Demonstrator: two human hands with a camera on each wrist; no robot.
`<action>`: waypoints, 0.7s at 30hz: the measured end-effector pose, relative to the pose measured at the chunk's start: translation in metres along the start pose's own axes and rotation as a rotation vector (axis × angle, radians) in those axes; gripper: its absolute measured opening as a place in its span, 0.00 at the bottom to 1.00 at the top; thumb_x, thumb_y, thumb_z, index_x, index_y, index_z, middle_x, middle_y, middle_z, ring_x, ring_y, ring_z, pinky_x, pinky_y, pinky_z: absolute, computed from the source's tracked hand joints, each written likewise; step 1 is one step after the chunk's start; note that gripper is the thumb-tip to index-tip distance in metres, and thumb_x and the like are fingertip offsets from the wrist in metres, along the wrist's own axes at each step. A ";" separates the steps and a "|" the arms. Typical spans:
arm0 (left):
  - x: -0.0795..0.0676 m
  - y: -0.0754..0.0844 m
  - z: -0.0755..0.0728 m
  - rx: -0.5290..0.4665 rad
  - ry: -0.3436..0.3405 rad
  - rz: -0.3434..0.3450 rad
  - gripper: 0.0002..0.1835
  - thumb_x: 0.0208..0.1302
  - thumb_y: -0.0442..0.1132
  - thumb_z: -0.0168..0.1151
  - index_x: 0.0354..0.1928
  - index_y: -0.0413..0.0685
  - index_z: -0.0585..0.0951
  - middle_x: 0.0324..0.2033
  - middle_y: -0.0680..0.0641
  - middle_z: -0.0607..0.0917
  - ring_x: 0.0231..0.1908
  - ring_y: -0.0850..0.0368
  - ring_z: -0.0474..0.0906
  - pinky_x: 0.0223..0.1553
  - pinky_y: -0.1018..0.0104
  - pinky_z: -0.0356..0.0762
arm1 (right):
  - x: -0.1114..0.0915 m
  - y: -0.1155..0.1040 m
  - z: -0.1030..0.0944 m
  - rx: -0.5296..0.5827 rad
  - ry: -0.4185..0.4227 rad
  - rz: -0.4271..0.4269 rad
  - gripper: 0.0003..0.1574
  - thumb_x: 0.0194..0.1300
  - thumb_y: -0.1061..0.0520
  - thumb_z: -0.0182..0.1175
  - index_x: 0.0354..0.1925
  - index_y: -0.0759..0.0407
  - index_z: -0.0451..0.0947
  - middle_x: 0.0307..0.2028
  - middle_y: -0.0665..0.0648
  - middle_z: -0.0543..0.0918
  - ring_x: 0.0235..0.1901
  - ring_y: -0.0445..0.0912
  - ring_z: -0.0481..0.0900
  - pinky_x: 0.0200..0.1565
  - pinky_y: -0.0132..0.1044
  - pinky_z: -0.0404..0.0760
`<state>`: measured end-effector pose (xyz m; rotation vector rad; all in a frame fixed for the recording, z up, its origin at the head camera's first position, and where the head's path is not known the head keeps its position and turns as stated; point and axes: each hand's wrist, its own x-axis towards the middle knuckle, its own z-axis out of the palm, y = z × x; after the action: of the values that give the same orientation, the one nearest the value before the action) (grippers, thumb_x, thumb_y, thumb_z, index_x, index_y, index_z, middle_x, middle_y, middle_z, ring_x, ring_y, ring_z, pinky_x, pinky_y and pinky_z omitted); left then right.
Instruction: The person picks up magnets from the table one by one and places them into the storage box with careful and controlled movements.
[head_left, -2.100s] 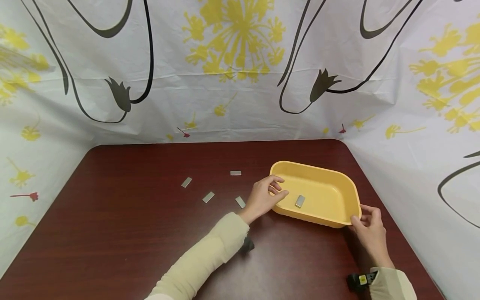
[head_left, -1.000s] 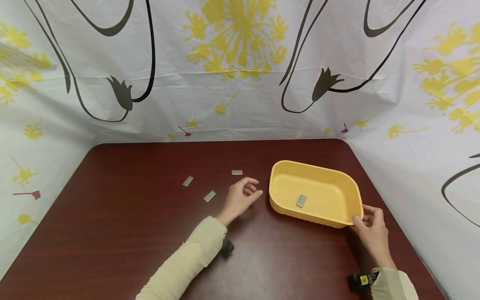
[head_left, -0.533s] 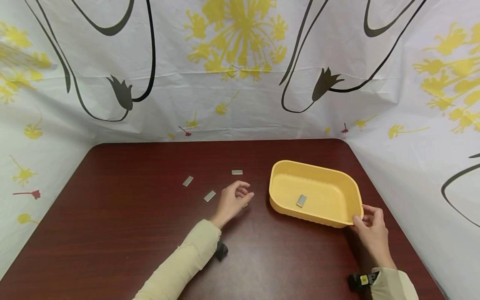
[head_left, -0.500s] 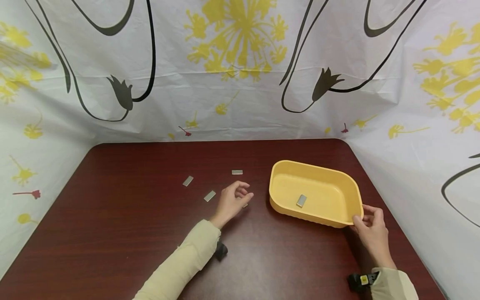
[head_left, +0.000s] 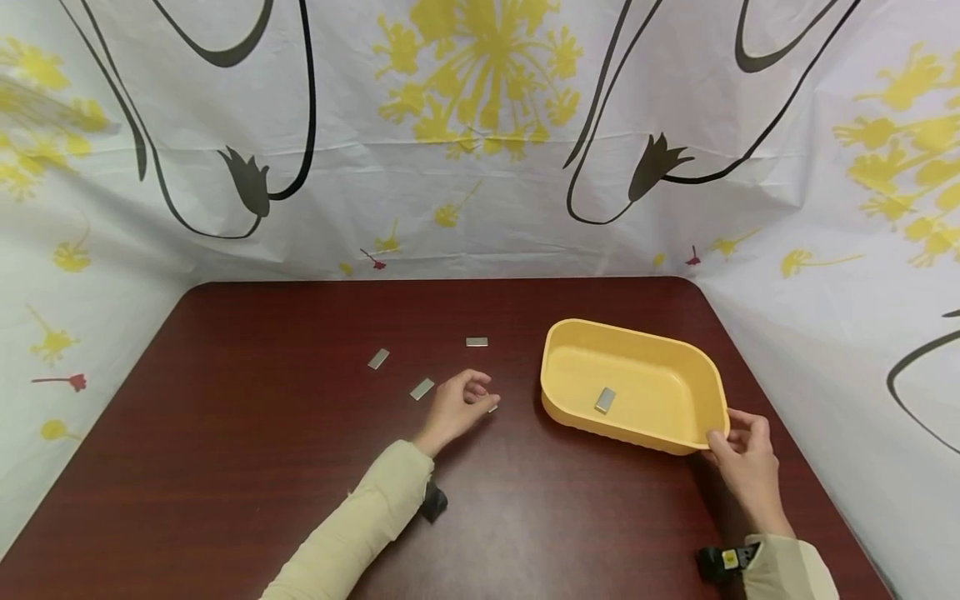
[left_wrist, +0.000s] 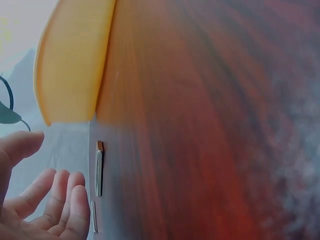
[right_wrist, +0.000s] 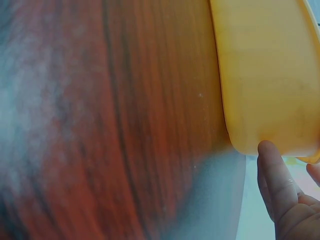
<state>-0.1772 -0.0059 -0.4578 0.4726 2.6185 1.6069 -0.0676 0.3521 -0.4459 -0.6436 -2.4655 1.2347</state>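
My left hand (head_left: 456, 408) hovers over the table with fingers relaxed and thumb apart from them. A small silver rectangular block (head_left: 492, 408) lies partly hidden beneath its fingertips. In the left wrist view, nothing sits between the thumb and fingers, and a block (left_wrist: 99, 170) lies on the table beyond them. My right hand (head_left: 750, 467) holds the near right corner of a yellow plastic bin (head_left: 660, 379), its thumb at the rim. One silver block (head_left: 605, 400) lies inside the bin. The right wrist view shows a finger (right_wrist: 277, 172) against the bin's end.
More silver blocks lie left of the bin: one block (head_left: 477, 342) at the back, another block (head_left: 378, 358) farther left, and a third block (head_left: 422, 389) beside my left hand. The dark red-brown table (head_left: 225, 433) ends at a patterned white curtain (head_left: 480, 242).
My left hand has moved from over the bin's left rim, leftward and a little toward me, to the nearest block. My right hand stays on the bin. The view shifts slightly.
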 end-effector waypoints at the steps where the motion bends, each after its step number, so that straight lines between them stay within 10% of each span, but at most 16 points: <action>1: 0.000 0.000 0.000 0.002 -0.003 -0.001 0.17 0.51 0.40 0.63 0.42 0.39 0.77 0.29 0.48 0.80 0.31 0.55 0.77 0.34 0.67 0.73 | 0.000 0.000 0.000 0.000 0.001 0.003 0.26 0.57 0.60 0.49 0.54 0.62 0.57 0.30 0.55 0.72 0.22 0.33 0.74 0.24 0.27 0.77; 21: 0.002 -0.009 -0.003 0.047 -0.067 -0.033 0.18 0.48 0.37 0.66 0.41 0.37 0.76 0.33 0.43 0.79 0.32 0.52 0.76 0.35 0.66 0.73 | 0.001 0.001 0.000 0.003 -0.008 -0.013 0.27 0.57 0.61 0.49 0.54 0.65 0.56 0.31 0.56 0.72 0.22 0.31 0.74 0.24 0.27 0.77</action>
<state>-0.1822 -0.0120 -0.4643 0.4743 2.6052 1.4966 -0.0683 0.3533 -0.4462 -0.6220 -2.4705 1.2379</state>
